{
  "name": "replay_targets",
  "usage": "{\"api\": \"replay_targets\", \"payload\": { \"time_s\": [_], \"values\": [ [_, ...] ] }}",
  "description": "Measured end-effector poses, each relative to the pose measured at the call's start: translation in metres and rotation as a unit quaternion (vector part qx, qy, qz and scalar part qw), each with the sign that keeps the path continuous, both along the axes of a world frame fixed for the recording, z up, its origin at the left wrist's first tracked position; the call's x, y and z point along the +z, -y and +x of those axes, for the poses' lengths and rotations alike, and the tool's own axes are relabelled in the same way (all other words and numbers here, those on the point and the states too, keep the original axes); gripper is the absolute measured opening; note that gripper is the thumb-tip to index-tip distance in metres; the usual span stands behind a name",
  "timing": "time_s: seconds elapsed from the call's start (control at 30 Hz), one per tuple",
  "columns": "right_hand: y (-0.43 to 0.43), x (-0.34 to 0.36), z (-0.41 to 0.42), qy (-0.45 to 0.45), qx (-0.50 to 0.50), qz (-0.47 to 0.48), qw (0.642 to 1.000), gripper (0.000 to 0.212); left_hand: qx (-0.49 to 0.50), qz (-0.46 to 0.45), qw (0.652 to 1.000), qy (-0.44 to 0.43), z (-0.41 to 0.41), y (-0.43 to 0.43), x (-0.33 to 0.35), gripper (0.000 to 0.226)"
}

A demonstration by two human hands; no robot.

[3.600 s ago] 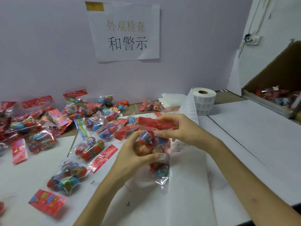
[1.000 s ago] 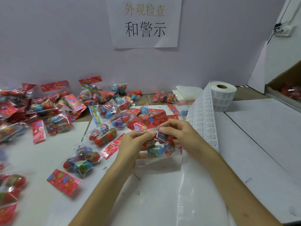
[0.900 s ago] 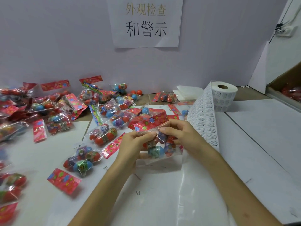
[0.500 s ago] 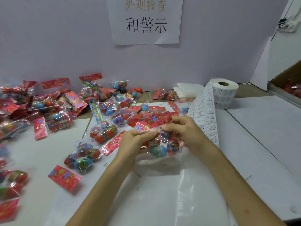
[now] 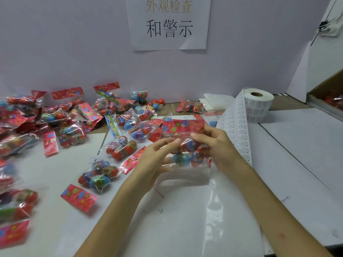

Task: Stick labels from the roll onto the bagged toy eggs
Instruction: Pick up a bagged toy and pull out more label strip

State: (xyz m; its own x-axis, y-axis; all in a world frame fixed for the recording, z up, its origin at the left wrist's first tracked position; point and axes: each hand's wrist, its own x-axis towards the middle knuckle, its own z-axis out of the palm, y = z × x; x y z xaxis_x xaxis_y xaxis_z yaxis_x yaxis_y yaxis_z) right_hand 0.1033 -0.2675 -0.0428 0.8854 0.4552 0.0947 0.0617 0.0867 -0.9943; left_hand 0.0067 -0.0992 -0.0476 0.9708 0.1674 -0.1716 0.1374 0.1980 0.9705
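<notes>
**Above the table, one bag in two hands**

Over the white table (image 5: 297, 154), just off its surface, a clear bag (image 5: 185, 156) of toy eggs is held upright, with its red header (image 5: 182, 127) at the top. The left hand (image 5: 156, 160) pinches the film at the bag's left edge between its curled fingers and thumb. The right hand (image 5: 217, 145) curls round the right side, with its thumb on the front just below the header. Just beside the right hand, a strip (image 5: 235, 127) of labels runs back to the roll (image 5: 258, 106), which stands on end. More bags (image 5: 74, 127) lie scattered to the left. A sign (image 5: 168, 23) hangs on the wall behind, and a cardboard box (image 5: 330, 93) sits at the far right.
</notes>
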Motion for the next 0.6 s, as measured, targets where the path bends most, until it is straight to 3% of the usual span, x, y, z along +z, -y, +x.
{"api": "replay_targets", "payload": {
  "time_s": [0.13, 0.23, 0.3, 0.4, 0.47, 0.53, 0.6],
  "values": [
    [0.001, 0.0, -0.001, 0.006, -0.039, 0.004, 0.999, 0.018, 0.004, 0.053, 0.998, 0.018, -0.004, 0.006, -0.001, 0.068],
    [-0.001, 0.002, -0.003, 0.063, -0.096, -0.007, 0.993, 0.021, 0.102, 0.188, 0.973, 0.092, -0.003, 0.013, -0.004, 0.077],
    [-0.002, 0.002, -0.005, 0.059, -0.103, 0.018, 0.993, 0.028, 0.095, 0.238, 0.957, 0.133, -0.003, 0.018, -0.005, 0.073],
    [-0.002, 0.004, -0.007, -0.003, 0.017, 0.087, 0.996, 0.025, 0.044, 0.186, 0.974, 0.123, -0.003, 0.024, -0.008, 0.061],
    [-0.002, 0.005, -0.008, -0.022, 0.103, 0.126, 0.986, 0.028, 0.061, 0.119, 0.986, 0.096, -0.001, 0.021, -0.009, 0.056],
    [-0.001, 0.008, -0.008, -0.03, 0.1, 0.153, 0.983, 0.024, 0.073, 0.018, 0.995, 0.068, 0.0, 0.012, -0.006, 0.051],
    [0.0, 0.008, -0.005, -0.002, 0.01, 0.127, 0.992, 0.01, 0.067, -0.071, 0.994, 0.051, 0.001, 0.005, -0.002, 0.055]
  ]
}}
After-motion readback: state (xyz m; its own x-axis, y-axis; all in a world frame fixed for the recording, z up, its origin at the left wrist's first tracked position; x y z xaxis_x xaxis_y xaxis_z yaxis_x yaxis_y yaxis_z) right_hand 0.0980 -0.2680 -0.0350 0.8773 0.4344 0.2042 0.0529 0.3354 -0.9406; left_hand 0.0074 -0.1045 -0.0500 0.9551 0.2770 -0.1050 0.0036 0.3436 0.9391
